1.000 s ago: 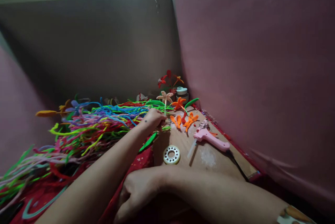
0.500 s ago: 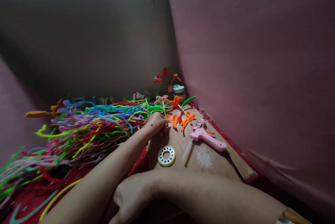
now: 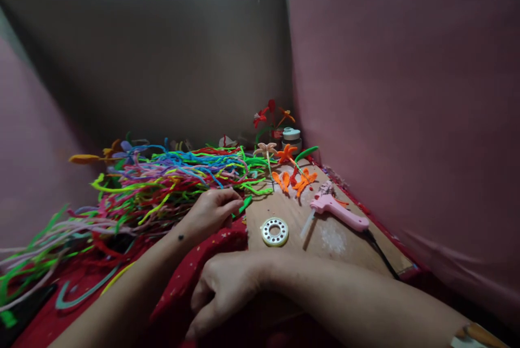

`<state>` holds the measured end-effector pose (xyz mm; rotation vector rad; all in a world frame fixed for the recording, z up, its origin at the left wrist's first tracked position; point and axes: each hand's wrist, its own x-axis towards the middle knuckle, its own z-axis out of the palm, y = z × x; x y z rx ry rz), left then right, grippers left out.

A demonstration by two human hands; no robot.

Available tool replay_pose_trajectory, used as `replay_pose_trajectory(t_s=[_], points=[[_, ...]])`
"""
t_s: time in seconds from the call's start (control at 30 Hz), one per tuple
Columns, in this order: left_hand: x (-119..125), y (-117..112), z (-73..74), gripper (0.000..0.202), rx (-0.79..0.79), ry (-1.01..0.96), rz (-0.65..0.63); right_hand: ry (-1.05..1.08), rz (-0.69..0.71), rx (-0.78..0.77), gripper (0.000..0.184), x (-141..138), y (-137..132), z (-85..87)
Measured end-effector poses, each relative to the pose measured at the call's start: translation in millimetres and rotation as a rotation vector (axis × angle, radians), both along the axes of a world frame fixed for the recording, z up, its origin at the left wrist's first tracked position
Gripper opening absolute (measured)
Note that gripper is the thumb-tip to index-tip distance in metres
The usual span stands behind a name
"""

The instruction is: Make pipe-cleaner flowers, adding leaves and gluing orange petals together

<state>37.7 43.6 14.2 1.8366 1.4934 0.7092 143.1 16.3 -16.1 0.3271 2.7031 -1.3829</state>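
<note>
My left hand (image 3: 213, 208) is over the red cloth, its fingers curled and thumb pinched in. Just beyond its fingertips is a green fuzzy leaf-like piece (image 3: 245, 205); I cannot tell whether they touch. Anything inside those fingers is hidden. Low in front, my right hand (image 3: 227, 285) is bent down with fingers loosely curled and thumb apart, nothing visible between them. A pale fuzzy flower (image 3: 266, 148) with a green stem lies at the wooden board's (image 3: 280, 208) far edge. Beside it are an orange flower (image 3: 287, 154) and orange petal pieces (image 3: 304, 181).
A pink glue gun (image 3: 339, 212) with its cord lies on the board's right side, near a roll of tape (image 3: 275, 231). Heaped pipe cleaners (image 3: 174, 174) cover the left. Behind stand a lidded jar (image 3: 291, 135) and red flowers (image 3: 271, 105). A pink wall (image 3: 398, 109) borders the right.
My left hand has drawn back from the pale flower's stem, leaving the flower on the board. The green leaf-like piece now shows. The view has shifted a little left.
</note>
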Motion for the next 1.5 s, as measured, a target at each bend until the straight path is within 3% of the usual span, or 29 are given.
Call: replay_pose_trajectory(t_s=[0.23, 0.67, 0.83, 0.97, 1.07, 1.2, 1.27, 1.33, 1.4, 1.5], points=[[-51, 4, -22.3, 0.025, 0.086, -0.02, 0.213, 0.021, -0.092, -0.007, 0.032, 0, -4, -7.8], [-48, 9, -54.6, 0.005, 0.247, 0.33, 0.064, -0.017, -0.117, 0.022, 0.032, -2, -8, -14.3], [-48, 5, -43.9, 0.013, 0.266, 0.378, 0.035, 0.013, -0.1, 0.078, 0.033, -2, -9, -13.8], [-50, 1, -30.1, 0.015, 0.192, 0.284, -0.003, 0.06, -0.097, 0.09, 0.033, -1, -9, -13.6], [-46, 1, -33.1, 0.016, 0.177, 0.204, -0.007, 0.054, -0.099, 0.104, 0.033, -2, -9, -12.2], [-35, 1, -45.1, 0.011, 0.259, 0.269, -0.023, 0.018, -0.115, 0.088, 0.032, -2, -11, -11.6], [-34, 0, -43.1, 0.009, 0.265, 0.289, -0.032, 0.023, -0.121, 0.077, 0.031, -2, -11, -12.8], [-41, -1, -32.9, 0.014, 0.27, 0.297, -0.005, 0.044, -0.119, 0.074, 0.03, -2, -11, -14.6], [-58, 0, -18.1, 0.019, 0.269, 0.343, 0.102, 0.059, -0.114, 0.073, 0.03, -3, -11, -15.9], [-90, 6, -0.9, 0.023, 0.176, 0.534, 0.216, 0.045, -0.117, 0.058, 0.029, -2, -10, -16.5]])
